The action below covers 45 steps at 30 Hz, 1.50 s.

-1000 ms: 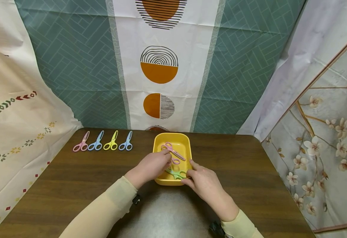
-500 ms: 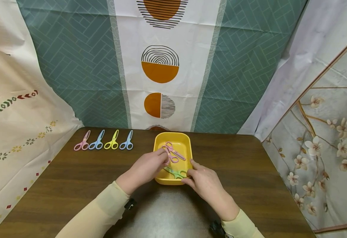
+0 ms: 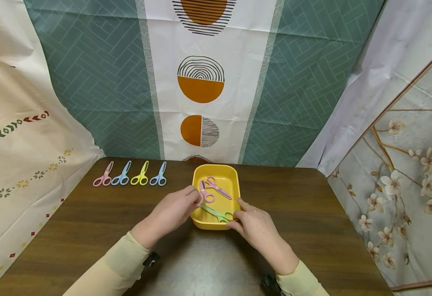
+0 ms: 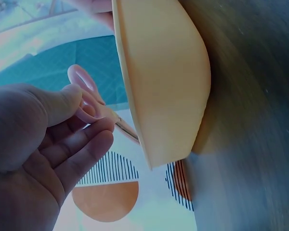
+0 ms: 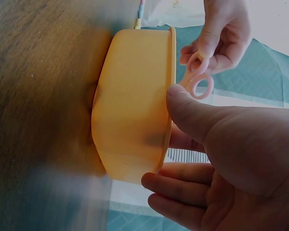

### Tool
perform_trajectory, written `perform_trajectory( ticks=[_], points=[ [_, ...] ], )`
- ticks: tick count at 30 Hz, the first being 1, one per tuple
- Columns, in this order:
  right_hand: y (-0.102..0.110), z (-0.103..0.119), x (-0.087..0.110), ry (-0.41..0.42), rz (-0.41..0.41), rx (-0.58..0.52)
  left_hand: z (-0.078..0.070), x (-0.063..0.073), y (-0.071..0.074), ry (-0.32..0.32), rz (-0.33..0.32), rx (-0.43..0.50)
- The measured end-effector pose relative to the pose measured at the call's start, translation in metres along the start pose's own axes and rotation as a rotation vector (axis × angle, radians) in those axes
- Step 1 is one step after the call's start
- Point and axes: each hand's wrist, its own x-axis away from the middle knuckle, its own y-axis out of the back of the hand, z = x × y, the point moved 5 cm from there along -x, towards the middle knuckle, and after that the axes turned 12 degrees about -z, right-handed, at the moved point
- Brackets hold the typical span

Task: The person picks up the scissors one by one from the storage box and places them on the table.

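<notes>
My left hand (image 3: 173, 209) pinches a pair of pink scissors (image 3: 206, 194) by one handle loop, over the left rim of the yellow tray (image 3: 210, 226). In the left wrist view the thumb and fingertips close on the loop of these scissors (image 4: 86, 86); their blades point down past the rim and are partly hidden. Inside the tray lie another pair of pink scissors (image 3: 221, 192) and a pair of green scissors (image 3: 216, 213). At the near right corner my right hand (image 3: 258, 230) grips the tray's edge, its thumb on the rim in the right wrist view.
Toward the table's back left, pink scissors (image 3: 103, 176), blue scissors (image 3: 122, 176), yellow scissors (image 3: 140, 176) and more blue scissors (image 3: 159, 176) lie in a row, blades pointing away. The brown wooden table (image 3: 293, 197) ends at a patterned curtain (image 3: 116, 82) behind.
My left hand has drawn left and toward the tray's rim, bringing the pink scissors with it away from the other pink pair. My right hand stays on the tray.
</notes>
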Motion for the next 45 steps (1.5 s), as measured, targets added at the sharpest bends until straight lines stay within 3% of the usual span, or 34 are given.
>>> perform_trajectory(
  ticks=[6,18,24,33,45],
  points=[
    [0.0,0.0,0.0,-0.002,0.001,0.002,0.002,0.007,0.01,-0.008,-0.058,-0.013],
    [-0.001,0.0,0.0,-0.017,0.012,-0.01,0.016,0.03,0.025,-0.015,-0.109,-0.047],
    [-0.002,-0.001,0.001,-0.028,0.025,-0.008,0.026,0.043,0.028,0.025,-0.075,-0.068],
    [-0.003,-0.002,0.001,-0.018,0.024,0.004,0.043,0.059,0.032,0.039,-0.104,-0.089],
    [-0.003,-0.001,0.0,-0.028,0.026,-0.001,0.054,0.074,0.019,0.021,-0.06,-0.086]
  ],
)
